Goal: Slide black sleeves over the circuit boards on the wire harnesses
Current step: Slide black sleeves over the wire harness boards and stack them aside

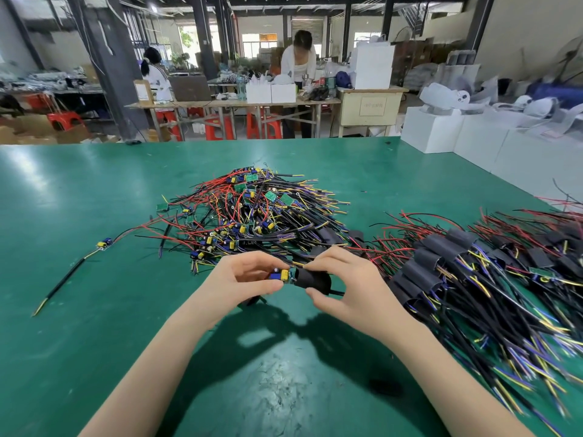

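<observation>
A green surface carries a far pile of bare harnesses and, at right, a sleeved pile. Near the middle, the left hand pinches a circuit board — the right hand grips a black sleeve just covering the board's end.

Green worktable, dark pillars, perhaps warehouse windows

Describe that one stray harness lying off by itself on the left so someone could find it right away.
Start at the big tangled pile of unsleeved harnesses in the middle of the green table, then look left and nearer. The stray harness lies alone, running diagonally. Its bare board with a yellow part sits at its upper end, without a black sleeve.
</observation>
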